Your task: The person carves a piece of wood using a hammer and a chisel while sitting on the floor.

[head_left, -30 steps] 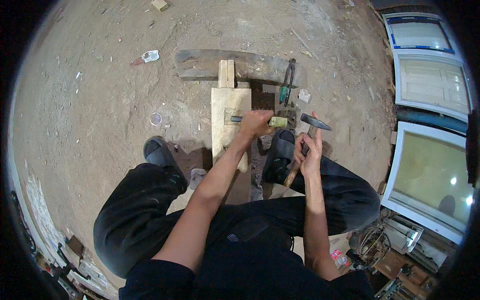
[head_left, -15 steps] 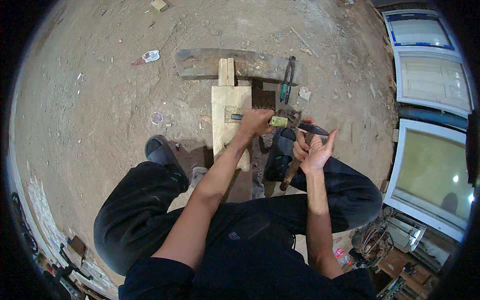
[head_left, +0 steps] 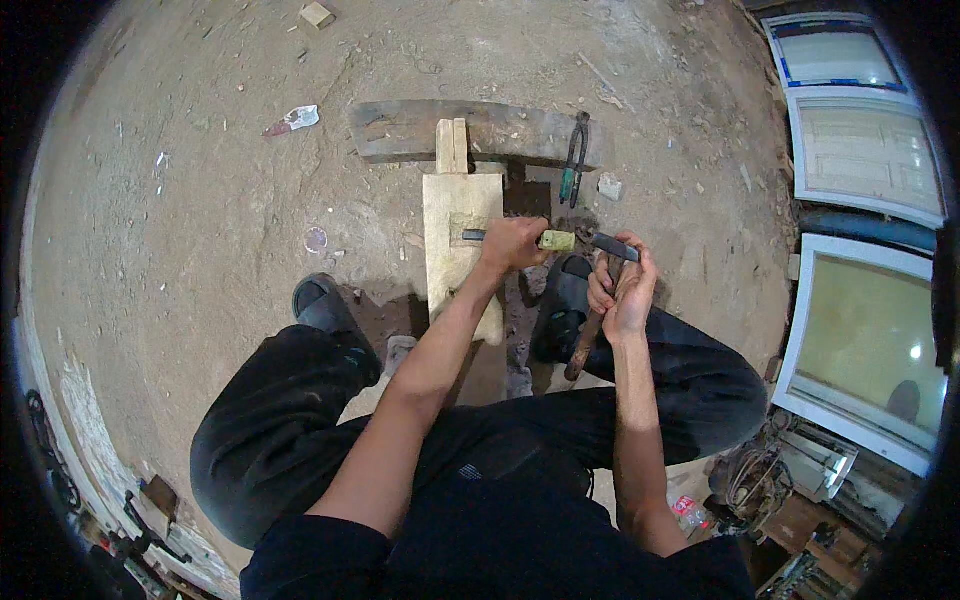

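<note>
My left hand is closed around a chisel with a yellow-green handle. The chisel lies sideways, its dark blade tip over a marked rectangle on a pale wooden board. To the right, my right hand is closed on a hammer. Its dark metal head sits by my fingertips, a small gap away from the chisel's handle end. The wooden hammer handle slants down beside my palm toward my knee. The board stretches between my feet, and its narrower far end reaches onto a weathered plank.
A weathered plank lies crosswise beyond the board, with green-handled pincers leaning against it. A whitish lump rests near them. White-framed panels line the right side. Coiled wire and machine parts lie at the lower right.
My right thumb and fingers have drawn in around the hammer head, which has turned and shifted slightly left. My left hand and the chisel have stayed nearly still.
</note>
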Demonstrator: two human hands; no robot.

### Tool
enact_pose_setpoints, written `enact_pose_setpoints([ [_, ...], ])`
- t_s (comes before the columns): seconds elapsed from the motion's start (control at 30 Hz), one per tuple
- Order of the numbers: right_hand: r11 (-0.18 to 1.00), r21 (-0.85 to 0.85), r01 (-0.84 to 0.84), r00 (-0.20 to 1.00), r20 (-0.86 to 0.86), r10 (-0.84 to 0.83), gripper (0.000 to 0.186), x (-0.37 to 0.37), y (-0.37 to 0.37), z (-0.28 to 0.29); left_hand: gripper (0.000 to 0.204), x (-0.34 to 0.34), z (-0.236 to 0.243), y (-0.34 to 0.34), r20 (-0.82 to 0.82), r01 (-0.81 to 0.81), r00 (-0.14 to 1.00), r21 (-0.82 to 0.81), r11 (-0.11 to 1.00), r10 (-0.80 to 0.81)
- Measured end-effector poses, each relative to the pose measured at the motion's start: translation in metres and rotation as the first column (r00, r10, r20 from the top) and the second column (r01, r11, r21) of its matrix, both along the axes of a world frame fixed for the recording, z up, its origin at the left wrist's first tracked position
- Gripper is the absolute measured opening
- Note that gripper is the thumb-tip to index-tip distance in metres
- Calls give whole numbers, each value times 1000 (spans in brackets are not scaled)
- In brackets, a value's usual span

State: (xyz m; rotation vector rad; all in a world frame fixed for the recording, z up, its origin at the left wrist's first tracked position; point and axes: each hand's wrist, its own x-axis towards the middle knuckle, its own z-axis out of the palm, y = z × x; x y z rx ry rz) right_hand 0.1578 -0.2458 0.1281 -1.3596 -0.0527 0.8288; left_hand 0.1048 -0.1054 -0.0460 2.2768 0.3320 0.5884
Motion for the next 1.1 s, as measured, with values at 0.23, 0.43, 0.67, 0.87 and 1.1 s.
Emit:
enact_pose_setpoints([
  [0.23,1000,16,-6,997,75,5,36,-2,0,-5,30,4,-14,0,-42,21,999,24,999,-20],
  [0.43,1000,-1,20,970,243,-19,26,-6,2,-4,30,1,0,0,-48,24,999,33,999,-22],
  [0.67,993,-102,57,906,423,-9,31,-3,2,-12,33,1,-4,0,-109,46,993,28,999,-43],
  [0.87,966,-248,77,979,201,-27,38,6,-3,-25,31,0,-1,0,-66,9,998,13,1000,-9],
  [1.1,942,-314,122,989,124,-87,34,6,-1,-28,32,3,1,6,41,-67,997,-93,993,71],
])
